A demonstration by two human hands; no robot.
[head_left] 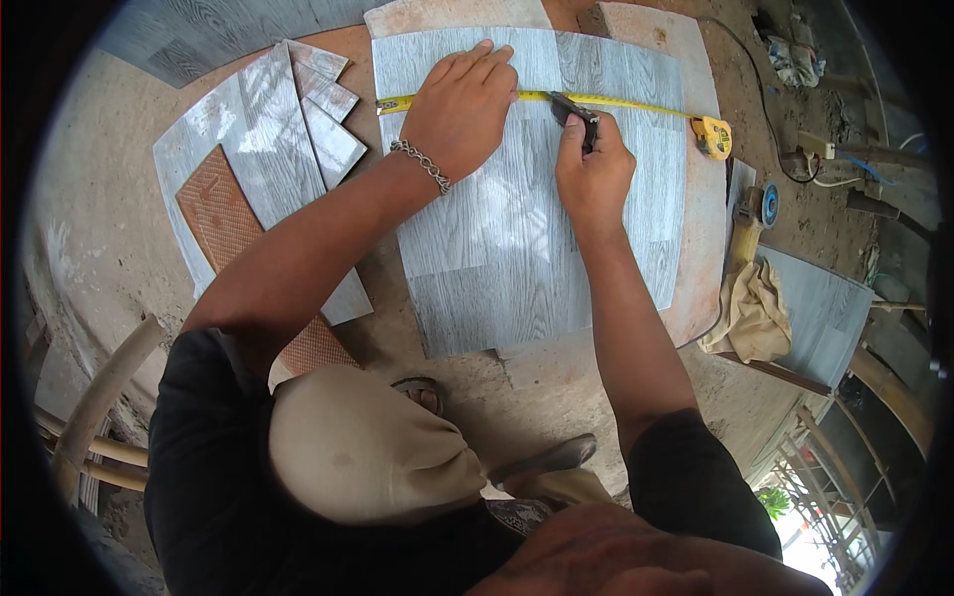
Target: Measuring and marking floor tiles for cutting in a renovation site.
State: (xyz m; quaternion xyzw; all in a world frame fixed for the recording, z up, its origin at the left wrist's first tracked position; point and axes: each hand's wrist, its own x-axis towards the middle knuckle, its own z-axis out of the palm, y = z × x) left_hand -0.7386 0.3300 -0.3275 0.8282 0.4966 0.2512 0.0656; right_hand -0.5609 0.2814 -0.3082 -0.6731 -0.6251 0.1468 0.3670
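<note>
A grey wood-look tile (477, 248) lies flat before me on a pale slab (701, 268). A yellow tape (641, 101) is drawn across its upper part, with the hooked end at the left edge and its yellow case (712, 138) beyond the right edge. My left hand (460, 104) lies over the tape with fingers outstretched, slightly bent, pressing on the tile. My right hand (596, 169) grips a dark tool (569, 106), possibly a marker or cutter, whose tip rests at the tape just right of my left hand. Its exact kind is unclear.
Cut tile pieces (238, 109) and a brown tile (214, 209) lie at left. At right are an angle grinder (755, 219), a beige cloth (755, 308), another tile (825, 308) and cables (810, 169). Bamboo poles (104, 397) stand at lower left. My knee fills the lower middle.
</note>
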